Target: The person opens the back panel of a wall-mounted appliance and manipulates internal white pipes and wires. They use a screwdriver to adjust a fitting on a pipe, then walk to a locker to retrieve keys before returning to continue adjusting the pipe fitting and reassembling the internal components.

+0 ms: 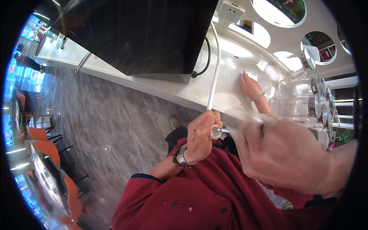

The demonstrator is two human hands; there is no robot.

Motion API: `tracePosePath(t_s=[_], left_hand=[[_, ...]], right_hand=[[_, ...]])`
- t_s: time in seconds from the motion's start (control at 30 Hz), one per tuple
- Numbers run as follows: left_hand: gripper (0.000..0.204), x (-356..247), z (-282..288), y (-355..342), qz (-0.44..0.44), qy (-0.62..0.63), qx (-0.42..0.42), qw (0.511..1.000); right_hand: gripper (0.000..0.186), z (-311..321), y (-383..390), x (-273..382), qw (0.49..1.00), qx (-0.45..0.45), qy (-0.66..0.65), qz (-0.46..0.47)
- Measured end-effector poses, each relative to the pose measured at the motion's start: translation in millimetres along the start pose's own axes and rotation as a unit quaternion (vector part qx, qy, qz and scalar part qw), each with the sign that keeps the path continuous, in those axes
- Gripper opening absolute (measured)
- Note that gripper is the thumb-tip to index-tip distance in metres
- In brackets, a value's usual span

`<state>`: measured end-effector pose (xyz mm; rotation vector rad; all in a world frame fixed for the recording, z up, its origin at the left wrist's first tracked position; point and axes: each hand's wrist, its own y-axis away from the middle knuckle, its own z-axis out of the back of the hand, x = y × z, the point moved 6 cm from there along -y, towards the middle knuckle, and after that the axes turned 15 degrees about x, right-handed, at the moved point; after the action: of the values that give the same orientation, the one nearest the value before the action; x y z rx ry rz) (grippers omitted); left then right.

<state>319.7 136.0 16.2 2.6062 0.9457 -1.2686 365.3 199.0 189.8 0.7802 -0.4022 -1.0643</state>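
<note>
My left hand (203, 132), with a watch and beads on its wrist, is closed round the end of a thick white cable (214, 76). The cable's round white connector (216, 132) pokes out of the fist, its opening facing right. Into that opening reaches the thin metal shaft of a screwdriver (223, 130). My right hand (280, 153), blurred by motion, is closed on the screwdriver and hides its handle. Beyond it another person's hand (251, 85), wearing a bracelet, rests on the white counter (230, 92).
A large black panel-like appliance (142, 34) with a black cord (207, 57) stands on the counter. A white power socket (231, 12) sits behind it. Several clear glass jugs (316, 105) crowd the right side. Orange chairs (50, 151) and a table line the far left over grey flooring.
</note>
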Motion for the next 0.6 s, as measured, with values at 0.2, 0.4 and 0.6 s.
tracePosePath(t_s=[0.2,0.4,0.6], left_hand=[[0.039,-6,10,6,-0.064,0.156,0.025,0.985],[0.040,-9,8,5,-0.054,0.060,0.006,0.997],[0.035,1,7,4,-0.074,0.131,0.056,0.987]], right_hand=[[0.023,-6,-12,-7,0.999,-0.020,-0.015,0.048],[0.018,2,-17,-7,0.993,-0.100,-0.025,0.061],[0.017,-8,-10,-7,0.996,-0.051,-0.050,0.057]])
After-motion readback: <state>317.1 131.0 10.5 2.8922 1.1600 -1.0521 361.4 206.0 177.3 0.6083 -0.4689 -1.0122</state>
